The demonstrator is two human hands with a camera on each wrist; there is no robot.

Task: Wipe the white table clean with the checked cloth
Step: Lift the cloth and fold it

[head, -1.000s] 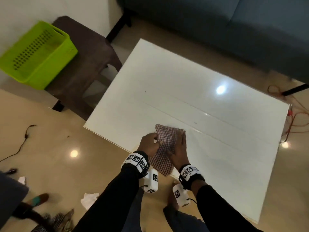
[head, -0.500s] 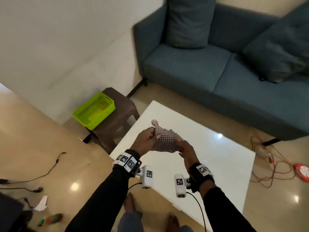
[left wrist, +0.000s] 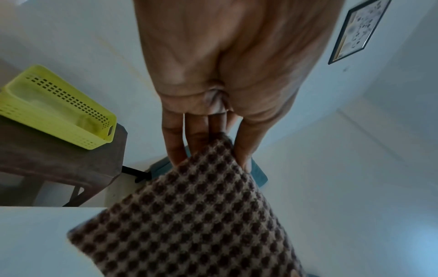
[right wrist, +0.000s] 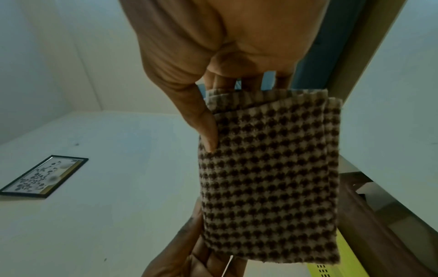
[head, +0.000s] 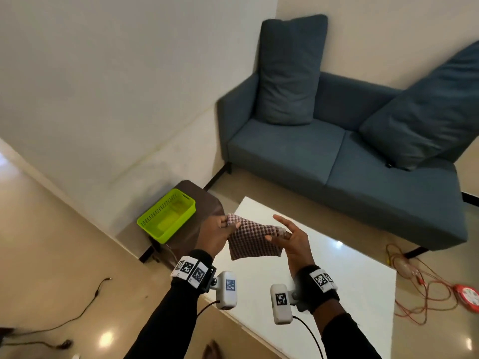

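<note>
The checked cloth, brown and cream, is folded into a flat rectangle and held in the air above the near left part of the white table. My left hand pinches its upper left corner between thumb and fingers; in the left wrist view the cloth hangs from that hand. My right hand holds the opposite edge. In the right wrist view its thumb presses the cloth against the fingers behind it. The cloth does not touch the table.
A lime green basket sits on a dark brown stool left of the table. A blue sofa with cushions stands behind. Red cables lie on the floor at the right, a black cable at the left.
The cloth has come up off the table, where both hands had it, and is now held spread flat between the hands. The head view has tilted up toward the sofa.
</note>
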